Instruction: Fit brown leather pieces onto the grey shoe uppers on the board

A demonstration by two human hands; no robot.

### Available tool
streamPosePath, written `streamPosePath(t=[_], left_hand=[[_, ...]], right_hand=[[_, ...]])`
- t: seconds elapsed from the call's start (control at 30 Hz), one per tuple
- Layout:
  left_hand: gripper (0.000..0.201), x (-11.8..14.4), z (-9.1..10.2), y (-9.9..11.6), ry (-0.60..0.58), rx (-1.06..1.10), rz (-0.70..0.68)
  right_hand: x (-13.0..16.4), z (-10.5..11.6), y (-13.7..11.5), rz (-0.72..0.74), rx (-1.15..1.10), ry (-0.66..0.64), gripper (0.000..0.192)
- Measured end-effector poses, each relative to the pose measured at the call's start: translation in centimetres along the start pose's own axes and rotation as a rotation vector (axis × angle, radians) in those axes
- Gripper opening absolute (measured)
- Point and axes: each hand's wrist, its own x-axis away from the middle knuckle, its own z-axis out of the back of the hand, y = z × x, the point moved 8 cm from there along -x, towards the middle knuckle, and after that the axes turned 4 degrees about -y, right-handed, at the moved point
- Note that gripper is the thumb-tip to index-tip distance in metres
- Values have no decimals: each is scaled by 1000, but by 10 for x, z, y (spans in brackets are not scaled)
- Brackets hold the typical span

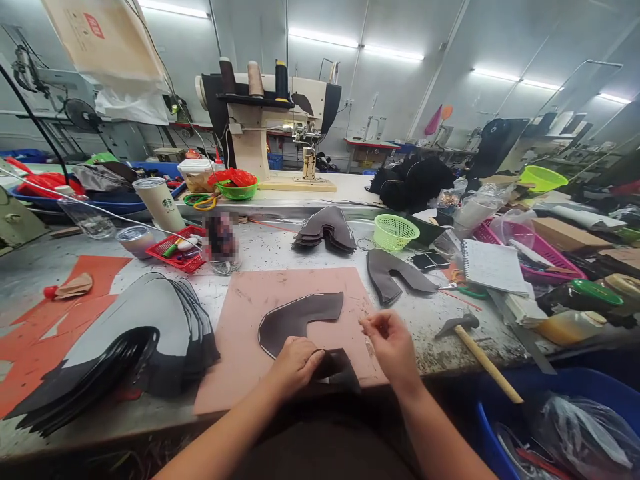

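A U-shaped dark grey leather-like piece [295, 317] with a pale line along its outer edge lies on the pinkish board [250, 387]. My left hand [297, 360] is closed on its near part, thumb on top, and the near end bends up beside the thumb. My right hand [395, 343] hovers over the board's right edge, apart from the piece. Its thumb and forefinger are pinched together; anything between them is too small to make out. To the left rests a thick stack of similar curved pieces [135, 310], light grey with black edges.
More curved pieces lie behind in a stack [327, 230], with a single one [395, 273] at right. A hammer [485, 360], green basket [395, 232] and notebook [493, 267] stand rightward. A sewing machine [250, 133] is behind; a red basket [175, 250] sits left.
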Motion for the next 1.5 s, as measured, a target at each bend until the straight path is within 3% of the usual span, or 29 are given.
streamPosePath(t=[0.07,0.13,0.2,0.37,0.5,0.63,0.97,1.03,1.17,1.23,1.3,1.43,1.5], left_hand=[[39,0,0,0,0,-1,-2],[31,2,0,1,4,13,-6],[26,3,1,3,15,52,-14],[29,5,4,5,30,140,-19],[27,5,5,4,41,135,0],[14,5,5,3,54,115,-3],[20,4,1,0,45,101,-3],[22,6,4,-4,65,111,18],[29,8,13,-14,128,134,89],[28,7,13,-13,122,138,78],[25,5,12,-10,108,139,51],[18,5,7,-7,96,136,16],[15,6,6,-6,91,126,7]], right_hand=[[-4,-6,-3,-8,81,-182,18],[4,-29,-6,5,162,-472,20],[15,-47,-9,16,229,-633,19],[22,-58,-15,-43,361,-643,13],[23,-54,-17,-112,388,-691,11],[22,-46,-18,-99,451,-628,10],[26,-51,-11,116,543,-469,12],[20,-30,-5,115,528,-369,15],[0,63,0,-4,590,130,21],[-3,79,-9,38,555,147,23],[0,61,-23,132,484,-10,28],[22,-28,-39,274,429,-449,39],[31,-61,-39,285,461,-583,36]])
